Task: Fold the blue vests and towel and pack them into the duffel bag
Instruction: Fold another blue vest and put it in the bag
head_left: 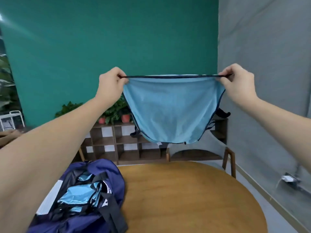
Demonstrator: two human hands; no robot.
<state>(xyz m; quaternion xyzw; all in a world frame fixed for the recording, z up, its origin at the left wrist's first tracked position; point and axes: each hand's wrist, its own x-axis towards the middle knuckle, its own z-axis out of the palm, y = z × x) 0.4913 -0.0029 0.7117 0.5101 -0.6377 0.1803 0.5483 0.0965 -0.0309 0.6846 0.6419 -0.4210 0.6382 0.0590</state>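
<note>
Head view: left hand (110, 83) and right hand (238, 81) pinched shut on blue vest (173, 111), unfolded above table (193, 195); light-blue pieces already in duffel bag (107, 170).

A staged indoor room, like a studio or office lounge: teal backdrop wall (109, 39), grey fabric wall (269, 64), wooden cubby shelf (107, 142) with potted plants (117, 111), round wooden table (193, 195).
</note>
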